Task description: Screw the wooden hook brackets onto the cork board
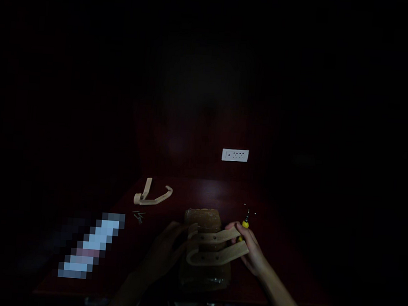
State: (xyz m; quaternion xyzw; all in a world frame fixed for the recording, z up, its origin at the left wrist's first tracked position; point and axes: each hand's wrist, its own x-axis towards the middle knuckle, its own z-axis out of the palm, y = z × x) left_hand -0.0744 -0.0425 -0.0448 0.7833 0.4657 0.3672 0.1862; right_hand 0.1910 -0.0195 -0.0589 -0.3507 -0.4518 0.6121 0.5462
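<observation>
I see the right hand (252,251) curled on the wood frame (227,255), over the block (204,216), best held steady, the left hand (166,245) bent by its other end, grip too dark to tell.

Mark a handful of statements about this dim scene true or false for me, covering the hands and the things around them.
1. The right hand holds pale wooden pieces. True.
2. The wall socket is black. False: it is white.
3. Thin metal fasteners lie left of the brown block. True.
4. The yellow tool is in the left hand. False: it shows by the right hand.
5. A separate curved wooden piece lies right of the block. False: it lies to the left.
</observation>
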